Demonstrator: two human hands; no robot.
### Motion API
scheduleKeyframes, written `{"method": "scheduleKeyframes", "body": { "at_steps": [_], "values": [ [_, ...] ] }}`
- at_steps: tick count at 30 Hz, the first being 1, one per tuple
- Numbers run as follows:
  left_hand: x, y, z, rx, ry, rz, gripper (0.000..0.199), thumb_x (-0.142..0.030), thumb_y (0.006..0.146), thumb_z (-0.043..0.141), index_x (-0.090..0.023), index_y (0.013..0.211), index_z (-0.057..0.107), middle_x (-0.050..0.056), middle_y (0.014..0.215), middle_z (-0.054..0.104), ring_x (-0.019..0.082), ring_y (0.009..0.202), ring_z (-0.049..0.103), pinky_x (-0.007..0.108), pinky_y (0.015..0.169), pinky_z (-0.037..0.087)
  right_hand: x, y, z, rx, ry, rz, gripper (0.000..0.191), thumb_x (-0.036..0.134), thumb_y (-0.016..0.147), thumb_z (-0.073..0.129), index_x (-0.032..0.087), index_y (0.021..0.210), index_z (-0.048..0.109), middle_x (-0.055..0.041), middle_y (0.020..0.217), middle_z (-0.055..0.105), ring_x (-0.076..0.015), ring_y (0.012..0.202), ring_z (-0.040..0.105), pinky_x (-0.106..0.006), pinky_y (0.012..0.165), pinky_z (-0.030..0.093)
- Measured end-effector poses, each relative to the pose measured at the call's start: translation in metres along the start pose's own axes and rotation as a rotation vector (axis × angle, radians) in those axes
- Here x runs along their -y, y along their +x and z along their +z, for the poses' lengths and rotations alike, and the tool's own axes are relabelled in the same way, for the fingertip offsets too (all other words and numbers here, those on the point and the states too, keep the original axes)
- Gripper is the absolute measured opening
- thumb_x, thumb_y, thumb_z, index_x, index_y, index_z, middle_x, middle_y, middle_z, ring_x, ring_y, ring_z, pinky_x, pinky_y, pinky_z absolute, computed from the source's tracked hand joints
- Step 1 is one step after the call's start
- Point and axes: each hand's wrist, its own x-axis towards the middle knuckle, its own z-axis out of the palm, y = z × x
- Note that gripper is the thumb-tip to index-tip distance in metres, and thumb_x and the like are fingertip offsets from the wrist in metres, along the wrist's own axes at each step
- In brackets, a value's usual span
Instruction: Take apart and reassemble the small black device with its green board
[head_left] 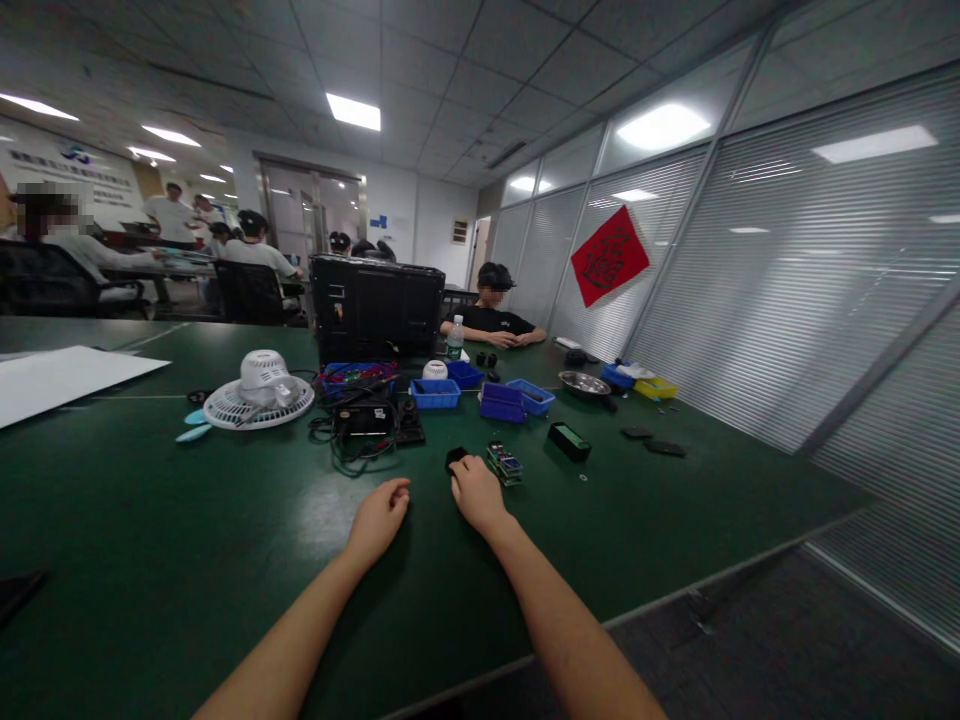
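Observation:
My right hand [477, 492] rests on the green table [420, 600] with its fingers over a small black object [454, 457]. Just right of that hand lies a stack of green circuit boards [505, 464]. My left hand [380, 517] lies on the table to the left, its fingers curled together; whether anything is between them is hidden. Farther right sits a black box with a green top [569, 441]. Beyond my left hand are a black device [364, 417] with cables and a small black stand [409, 424].
Blue bins [435, 394], a purple-blue bin [502, 403], a metal bowl [584, 384] and a yellow tray [655, 388] stand farther back. A white fan part [259, 392] lies left. Behind a large black monitor [377, 308] and a bottle [455, 338], a person [493, 318] sits across the table.

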Motion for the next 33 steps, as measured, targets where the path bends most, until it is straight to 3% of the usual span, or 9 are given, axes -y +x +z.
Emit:
{"method": "scheduleKeyframes", "body": {
  "at_steps": [3,6,9,11,14,19,23,28,33],
  "values": [
    [0.0,0.0,0.0,0.003,-0.002,-0.005,0.031,-0.022,0.078,0.043,-0.016,0.105,0.057,0.006,0.099,0.065,0.016,0.091,0.059,0.028,0.085,0.042,0.004,-0.001,-0.002,-0.017,0.039,0.007,0.025,0.023,0.083,0.045,0.023,0.104,0.06,-0.0067,0.097,0.059,-0.0183,0.092,0.049,-0.027,0.076,0.041],
    [-0.001,0.0,-0.001,0.001,-0.005,-0.022,0.031,-0.022,0.078,0.044,-0.016,0.106,0.057,0.006,0.099,0.065,0.016,0.092,0.06,0.028,0.085,0.043,0.001,-0.001,-0.01,-0.146,0.107,0.065,0.026,0.03,0.085,0.043,0.021,0.101,0.061,-0.0077,0.097,0.059,-0.0195,0.093,0.05,-0.029,0.081,0.039],
    [-0.002,-0.001,-0.002,-0.004,0.004,-0.022,0.031,-0.022,0.078,0.044,-0.017,0.105,0.058,0.005,0.097,0.066,0.016,0.089,0.06,0.027,0.083,0.043,-0.02,-0.001,-0.021,-0.311,0.154,0.276,0.032,0.032,0.088,0.035,0.019,0.101,0.061,-0.0095,0.101,0.058,-0.0203,0.096,0.049,-0.03,0.085,0.037],
    [-0.003,-0.001,-0.002,-0.006,0.015,-0.009,0.031,-0.022,0.078,0.044,-0.017,0.104,0.059,0.005,0.096,0.066,0.016,0.088,0.061,0.027,0.082,0.044,-0.04,0.0,-0.026,-0.333,0.125,0.48,0.036,0.033,0.088,0.032,0.018,0.104,0.06,-0.0101,0.104,0.057,-0.0211,0.098,0.048,-0.029,0.083,0.037],
    [-0.002,-0.002,-0.002,-0.006,0.016,0.005,0.031,-0.023,0.078,0.044,-0.017,0.104,0.059,0.005,0.095,0.066,0.016,0.088,0.06,0.027,0.081,0.044,-0.066,0.0,-0.024,-0.208,0.079,0.649,0.041,0.043,0.084,0.038,0.016,0.108,0.058,-0.0118,0.107,0.056,-0.0246,0.1,0.047,-0.031,0.08,0.038],
    [0.0,-0.001,-0.001,-0.008,0.015,0.007,0.031,-0.023,0.078,0.044,-0.016,0.104,0.059,0.006,0.096,0.065,0.016,0.088,0.06,0.028,0.082,0.044,-0.072,0.001,-0.01,0.02,0.089,0.578,0.046,0.045,0.074,0.054,0.02,0.113,0.056,-0.0099,0.107,0.055,-0.025,0.098,0.05,-0.029,0.075,0.041],
    [-0.002,-0.001,-0.002,-0.007,0.021,0.012,0.03,-0.022,0.078,0.043,-0.016,0.103,0.059,0.006,0.095,0.065,0.016,0.087,0.06,0.027,0.082,0.044,-0.074,0.003,-0.006,0.045,0.166,0.647,0.036,0.038,0.076,0.051,0.021,0.107,0.059,-0.009,0.104,0.057,-0.0206,0.09,0.056,-0.026,0.072,0.042],
    [-0.002,-0.001,-0.002,0.007,0.02,0.011,0.03,-0.023,0.078,0.043,-0.016,0.103,0.059,0.005,0.096,0.065,0.016,0.088,0.06,0.027,0.082,0.044,-0.091,0.003,-0.012,0.117,0.266,0.837,0.034,0.041,0.08,0.044,0.023,0.104,0.06,-0.0086,0.1,0.062,-0.0234,0.091,0.058,-0.03,0.07,0.044],
    [0.0,-0.001,-0.001,0.008,0.023,0.006,0.031,-0.023,0.078,0.043,-0.015,0.104,0.059,0.006,0.097,0.066,0.016,0.088,0.06,0.026,0.082,0.044,-0.095,0.0,-0.017,0.081,0.16,0.83,0.035,0.039,0.081,0.043,0.023,0.108,0.059,-0.0095,0.105,0.06,-0.0248,0.097,0.055,-0.031,0.074,0.043]
  ]
}}
